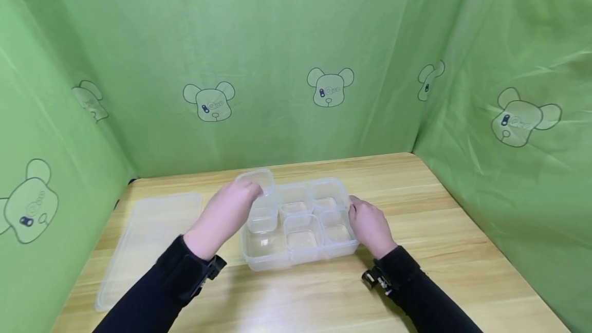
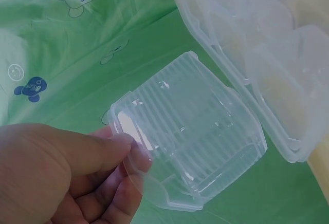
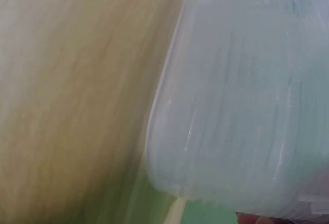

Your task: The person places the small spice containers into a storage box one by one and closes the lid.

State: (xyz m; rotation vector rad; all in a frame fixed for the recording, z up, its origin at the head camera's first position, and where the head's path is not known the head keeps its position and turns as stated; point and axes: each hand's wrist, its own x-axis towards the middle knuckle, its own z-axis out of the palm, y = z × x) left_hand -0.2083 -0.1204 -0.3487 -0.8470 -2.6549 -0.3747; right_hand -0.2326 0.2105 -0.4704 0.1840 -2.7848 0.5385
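Note:
A small clear plastic container (image 2: 190, 131) is held up at the left end of a larger clear plastic box. My left hand (image 1: 231, 207) pinches its edge between thumb and fingers; the left wrist view shows this grip close up. Inside the larger box (image 1: 270, 262), several similar small containers (image 1: 302, 235) stand in the middle and right columns. The box's front left corner shows bare floor. At the box's right end, my right hand (image 1: 370, 222) grips the rim. The box's side wall (image 3: 226, 106) fills much of the right wrist view, with motion blur.
A flat translucent lid (image 1: 148, 240) lies on the wooden table (image 1: 416, 194), left of the box. Green curtains (image 1: 277, 40) with bear-head prints hang behind the table and along both sides.

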